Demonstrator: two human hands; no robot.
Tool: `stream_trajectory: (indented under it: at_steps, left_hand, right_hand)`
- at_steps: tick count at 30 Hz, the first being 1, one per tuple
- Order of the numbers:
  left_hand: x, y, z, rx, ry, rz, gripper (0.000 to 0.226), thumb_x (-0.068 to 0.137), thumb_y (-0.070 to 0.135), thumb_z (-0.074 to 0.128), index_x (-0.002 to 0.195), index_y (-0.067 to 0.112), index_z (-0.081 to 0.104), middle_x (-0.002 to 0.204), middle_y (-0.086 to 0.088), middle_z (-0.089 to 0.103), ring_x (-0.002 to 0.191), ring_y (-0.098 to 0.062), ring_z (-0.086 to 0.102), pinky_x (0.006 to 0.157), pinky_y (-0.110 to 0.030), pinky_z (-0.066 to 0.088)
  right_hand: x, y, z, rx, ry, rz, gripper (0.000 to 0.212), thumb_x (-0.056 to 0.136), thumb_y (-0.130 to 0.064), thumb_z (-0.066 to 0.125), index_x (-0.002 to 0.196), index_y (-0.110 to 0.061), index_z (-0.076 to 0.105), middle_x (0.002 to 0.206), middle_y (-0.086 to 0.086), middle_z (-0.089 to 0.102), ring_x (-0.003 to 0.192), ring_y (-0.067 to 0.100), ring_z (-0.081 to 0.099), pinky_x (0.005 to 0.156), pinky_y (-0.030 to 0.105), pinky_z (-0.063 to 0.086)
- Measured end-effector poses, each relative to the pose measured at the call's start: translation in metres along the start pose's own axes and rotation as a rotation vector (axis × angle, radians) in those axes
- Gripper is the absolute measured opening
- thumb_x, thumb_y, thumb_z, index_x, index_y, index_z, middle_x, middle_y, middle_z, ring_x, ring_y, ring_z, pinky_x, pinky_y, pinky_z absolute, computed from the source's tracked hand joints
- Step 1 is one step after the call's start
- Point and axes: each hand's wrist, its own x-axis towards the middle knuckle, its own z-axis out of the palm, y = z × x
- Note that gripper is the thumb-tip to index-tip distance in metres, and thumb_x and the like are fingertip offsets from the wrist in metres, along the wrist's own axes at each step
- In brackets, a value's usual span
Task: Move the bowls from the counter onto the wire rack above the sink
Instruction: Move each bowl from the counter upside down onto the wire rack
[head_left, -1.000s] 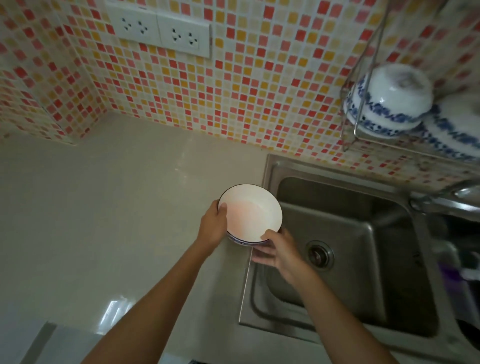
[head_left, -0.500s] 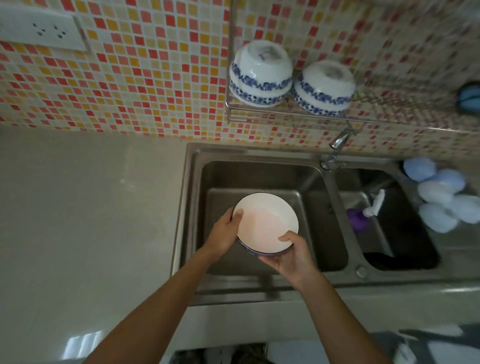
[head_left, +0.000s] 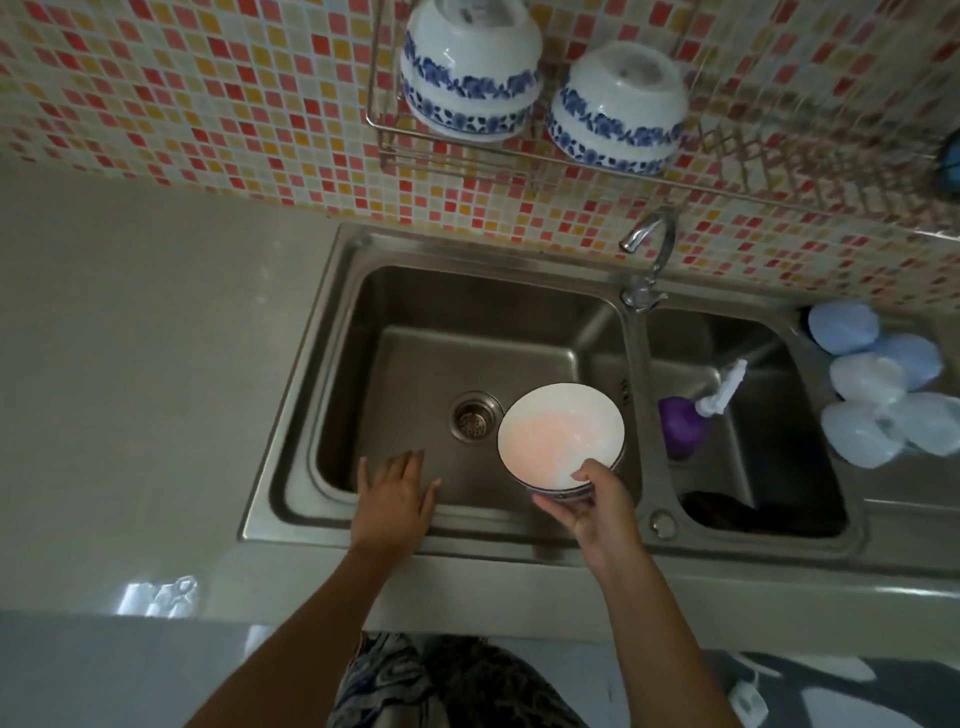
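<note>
Two bowls racked, a third in hand

My right hand (head_left: 592, 506) grips the white bowl (head_left: 561, 436) over the sink (head_left: 322, 332); left hand (head_left: 395, 493) spread, holding nothing; wire rack (head_left: 779, 156) free at 1 o'clock.

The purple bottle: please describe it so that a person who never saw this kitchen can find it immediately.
Start at the steel double sink and go to its right basin, past the tap. The purple bottle lies tilted at that basin's left wall, its white pump pointing up and right. It is the only purple thing; the pale blue lids nearby sit on the rim.
</note>
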Motion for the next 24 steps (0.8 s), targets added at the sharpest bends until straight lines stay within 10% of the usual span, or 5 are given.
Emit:
stream_trajectory:
  at_steps: [4,15,20,24]
  left_hand:
    - [-0.002,0.004,-0.001,-0.025,0.055,-0.084,0.057,0.096,0.050,0.025,0.145,0.019,0.031,0.146,-0.004,0.042,0.137,-0.022,0.033,0.118,-0.050,0.005]
    - [0.003,0.004,0.004,-0.019,0.044,-0.100,0.057,0.093,0.051,0.036,0.140,0.020,0.040,0.142,-0.005,0.047,0.134,-0.023,0.037,0.117,-0.047,0.013]
    - [0.003,0.002,0.006,-0.017,0.080,-0.103,0.059,0.088,0.052,0.036,0.135,0.018,0.046,0.135,-0.006,0.054,0.127,-0.027,0.046,0.114,-0.047,0.021]
    - [0.004,0.002,0.006,-0.013,0.075,-0.113,0.058,0.088,0.054,0.035,0.135,0.020,0.045,0.134,-0.005,0.055,0.125,-0.025,0.047,0.114,-0.044,0.022]
  right_hand:
    - [0.010,-0.005,-0.008,-0.117,0.028,-0.083,0.058,0.065,-0.011,0.065,0.122,-0.005,0.056,0.122,0.019,0.059,0.099,0.032,0.063,0.065,0.044,0.060]
    - [0.037,0.002,-0.017,-0.419,0.125,-0.257,0.056,0.078,0.003,0.068,0.128,-0.009,0.046,0.106,-0.001,0.064,0.098,0.024,0.065,0.056,0.035,0.060]
    - [0.043,0.005,-0.013,-0.663,0.208,-0.366,0.071,0.058,-0.022,0.075,0.123,-0.020,0.045,0.103,-0.006,0.064,0.094,0.021,0.067,0.070,0.044,0.061]
    - [0.040,0.003,-0.008,-0.792,0.231,-0.473,0.071,0.067,-0.011,0.079,0.128,-0.011,0.044,0.107,0.000,0.061,0.081,0.012,0.060,0.058,-0.001,0.042]
